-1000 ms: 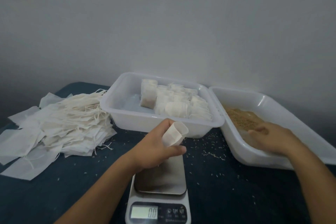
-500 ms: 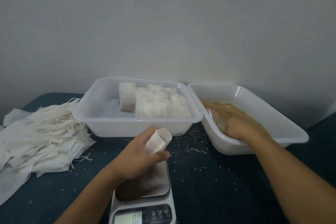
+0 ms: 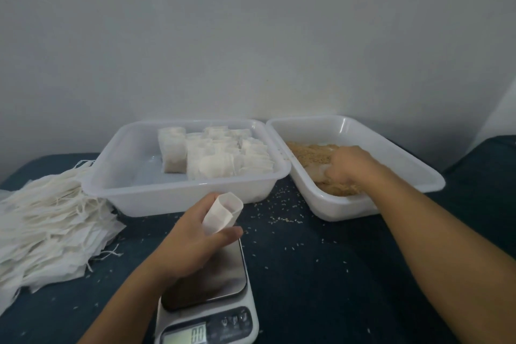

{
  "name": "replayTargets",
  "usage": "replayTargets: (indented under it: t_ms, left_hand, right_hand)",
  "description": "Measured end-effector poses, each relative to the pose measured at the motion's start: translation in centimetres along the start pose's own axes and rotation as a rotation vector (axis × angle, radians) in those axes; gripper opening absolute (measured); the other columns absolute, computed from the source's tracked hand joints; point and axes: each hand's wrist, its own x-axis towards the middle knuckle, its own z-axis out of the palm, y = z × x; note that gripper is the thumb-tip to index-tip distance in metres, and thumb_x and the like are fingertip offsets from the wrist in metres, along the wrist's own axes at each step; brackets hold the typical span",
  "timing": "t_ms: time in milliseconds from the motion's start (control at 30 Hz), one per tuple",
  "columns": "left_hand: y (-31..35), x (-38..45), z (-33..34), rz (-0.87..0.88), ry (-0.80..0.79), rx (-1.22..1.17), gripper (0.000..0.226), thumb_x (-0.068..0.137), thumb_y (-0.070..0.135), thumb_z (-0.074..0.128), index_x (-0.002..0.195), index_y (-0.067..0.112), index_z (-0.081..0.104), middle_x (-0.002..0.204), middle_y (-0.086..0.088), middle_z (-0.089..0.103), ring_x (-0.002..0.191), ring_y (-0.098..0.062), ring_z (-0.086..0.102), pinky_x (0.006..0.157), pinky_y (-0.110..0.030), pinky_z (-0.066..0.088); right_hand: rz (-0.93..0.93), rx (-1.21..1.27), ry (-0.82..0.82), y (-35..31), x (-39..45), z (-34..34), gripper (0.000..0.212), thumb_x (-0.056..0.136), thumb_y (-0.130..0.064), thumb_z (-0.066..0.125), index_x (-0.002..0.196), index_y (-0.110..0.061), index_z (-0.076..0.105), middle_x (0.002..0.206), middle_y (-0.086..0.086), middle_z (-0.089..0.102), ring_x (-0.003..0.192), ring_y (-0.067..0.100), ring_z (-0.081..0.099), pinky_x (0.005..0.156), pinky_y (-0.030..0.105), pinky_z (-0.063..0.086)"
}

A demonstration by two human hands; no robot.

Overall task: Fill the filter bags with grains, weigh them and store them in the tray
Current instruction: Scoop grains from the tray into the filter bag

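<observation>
Left hand [image 3: 192, 243] curled round an open, empty filter bag [image 3: 222, 213], held mouth-up above the scale [image 3: 206, 301]. Right hand [image 3: 351, 166] dug into the grains [image 3: 310, 149] in the right tray [image 3: 418, 173], fingers buried, grip unclear. Likely trouble: spilling between tray and bag, as loose grains on the cloth [image 3: 335, 274] suggest; squeezing the soft mouth shut; overfilling.
</observation>
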Motion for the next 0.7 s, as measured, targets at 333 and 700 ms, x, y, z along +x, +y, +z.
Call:
replayTargets:
  t_ms: [333, 700]
  left_hand:
    - [-0.2, 0.0, -0.1, 0.03, 0.022, -0.014, 0.037, 0.078, 0.046, 0.075, 0.112, 0.046, 0.061, 0.087, 0.019, 0.066, 0.072, 0.003, 0.058, 0.065, -0.01, 0.046]
    - [0.3, -0.1, 0.4, -0.015, 0.062, -0.044, 0.034, 0.073, 0.05, 0.072, 0.105, 0.045, 0.062, 0.092, 0.007, 0.068, 0.074, -0.001, 0.059, 0.071, -0.023, 0.048]
  right_hand:
    - [0.053, 0.283, 0.096, -2.6, 3.2, 2.8, 0.039, 0.101, -0.042, 0.06, 0.093, -0.005, 0.065, 0.083, 0.006, 0.062, 0.068, 0.019, 0.058, 0.051, 0.029, 0.038]
    - [0.068, 0.683, 0.179, -1.7, 1.5, 2.3, 0.046, 0.104, -0.041, 0.046, 0.13, -0.006, 0.062, 0.1, 0.009, 0.069, 0.072, 0.019, 0.059, 0.052, 0.029, 0.037]
